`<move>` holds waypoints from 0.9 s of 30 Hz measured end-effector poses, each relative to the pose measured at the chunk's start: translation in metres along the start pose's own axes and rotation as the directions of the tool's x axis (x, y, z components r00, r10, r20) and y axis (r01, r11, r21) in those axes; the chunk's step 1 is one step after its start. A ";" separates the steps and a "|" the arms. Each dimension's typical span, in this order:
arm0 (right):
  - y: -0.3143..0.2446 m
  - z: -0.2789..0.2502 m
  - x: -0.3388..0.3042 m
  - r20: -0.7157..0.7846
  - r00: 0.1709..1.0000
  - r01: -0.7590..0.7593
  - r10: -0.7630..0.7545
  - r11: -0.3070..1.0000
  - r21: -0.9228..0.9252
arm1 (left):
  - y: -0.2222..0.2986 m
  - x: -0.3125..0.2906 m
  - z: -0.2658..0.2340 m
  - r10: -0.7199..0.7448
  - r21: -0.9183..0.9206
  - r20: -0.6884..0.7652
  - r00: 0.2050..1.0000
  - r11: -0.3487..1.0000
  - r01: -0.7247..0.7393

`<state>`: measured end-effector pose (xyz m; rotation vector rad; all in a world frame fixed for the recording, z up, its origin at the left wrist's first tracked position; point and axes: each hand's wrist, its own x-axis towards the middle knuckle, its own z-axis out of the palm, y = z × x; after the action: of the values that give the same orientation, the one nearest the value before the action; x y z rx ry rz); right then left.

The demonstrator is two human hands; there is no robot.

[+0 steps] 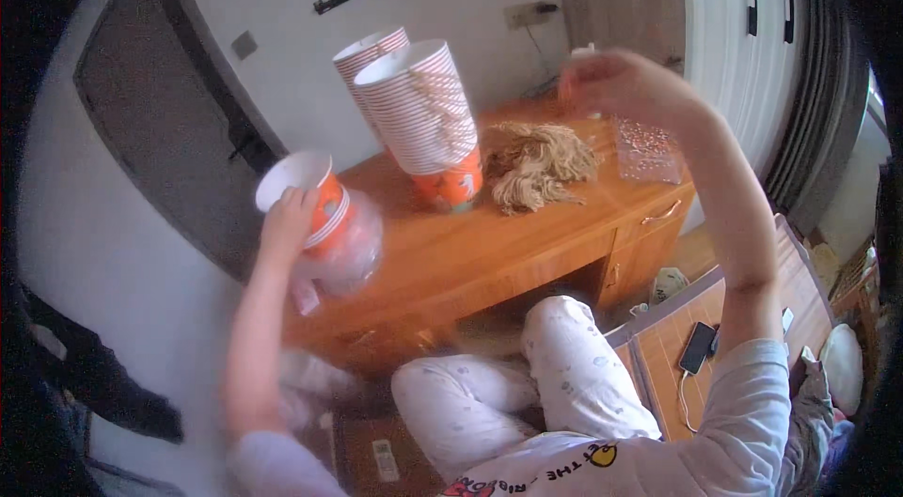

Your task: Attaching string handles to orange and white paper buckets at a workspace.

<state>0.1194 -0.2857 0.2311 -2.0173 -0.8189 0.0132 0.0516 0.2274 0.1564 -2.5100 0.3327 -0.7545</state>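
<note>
At the left end of the desk, my left hand (293,215) grips the rim of an orange paper cup (331,198) with a white inside. More cups sit under it, partly in a clear plastic bag (356,257). To the right rises a tall stack of nested paper cups (414,111), with twine handles hanging down its side. A second stack (381,41) stands behind. My right hand (621,83) is raised over the desk's right part, smeared by motion; whether it holds anything is unclear. Near it lies a bundle of tan twine (541,168).
A clear bag of small reddish pieces (649,151) lies at the right of the wooden desk (451,257). My knees are close to its front. On the right, a phone (697,348) with a white cable rests on a wooden surface. A remote (385,460) lies low down.
</note>
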 end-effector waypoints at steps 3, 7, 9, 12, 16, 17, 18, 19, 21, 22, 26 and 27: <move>0.018 0.030 -0.009 0.239 0.970 -0.043 -0.040 0.943 0.331 | 0.002 0.001 -0.021 0.005 0.004 -0.124 0.992 1.000 -0.004; 0.027 0.054 -0.022 0.469 0.882 -0.291 0.051 0.841 0.455 | 0.024 0.002 -0.064 0.107 0.003 -0.349 0.931 0.994 -0.113; 0.027 0.069 -0.024 0.402 0.915 -0.073 0.011 0.987 0.140 | 0.046 -0.003 -0.076 0.150 -0.098 -0.532 0.834 0.967 -0.236; 0.034 0.088 -0.031 0.322 0.947 0.153 -0.008 0.891 -0.428 | 0.101 -0.006 -0.079 0.141 -0.364 -0.517 0.844 0.857 -0.365; 0.046 0.101 -0.033 0.355 0.935 0.192 -0.023 0.873 -0.449 | 0.164 -0.008 -0.060 0.188 -0.611 -0.324 0.927 0.706 -0.357; 0.042 0.102 -0.033 0.452 0.892 0.150 -0.008 0.948 -0.280 | 0.173 -0.009 -0.057 0.243 -0.575 -0.343 0.908 0.710 -0.407; 0.035 0.105 -0.031 0.464 0.886 0.159 -0.014 0.948 -0.276 | 0.179 -0.011 -0.059 0.297 -0.528 -0.338 0.893 0.726 -0.441; 0.024 0.109 -0.032 0.494 0.866 0.037 0.079 0.975 -0.220 | 0.184 -0.010 -0.055 0.305 -0.515 -0.344 0.888 0.729 -0.451; 0.024 0.115 -0.035 0.526 0.833 -0.095 0.174 0.980 -0.175 | 0.194 -0.007 -0.050 0.291 -0.514 -0.331 0.898 0.742 -0.430; 0.035 0.122 -0.035 0.547 0.825 -0.209 0.143 0.976 0.061 | 0.197 -0.007 -0.047 0.281 -0.510 -0.315 0.907 0.756 -0.411; 0.036 0.135 -0.036 0.571 0.791 -0.513 0.221 0.749 0.419 | 0.200 -0.004 -0.033 0.276 -0.502 -0.304 0.912 0.767 -0.400; 0.035 0.137 -0.036 0.576 0.786 -0.516 0.226 0.753 0.409 | 0.200 -0.004 -0.029 0.258 -0.541 -0.299 0.919 0.747 -0.386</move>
<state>0.0671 -0.2134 0.1152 -1.5862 -0.5820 0.9501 0.0141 0.0482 0.0707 -2.8083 1.2232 -0.8630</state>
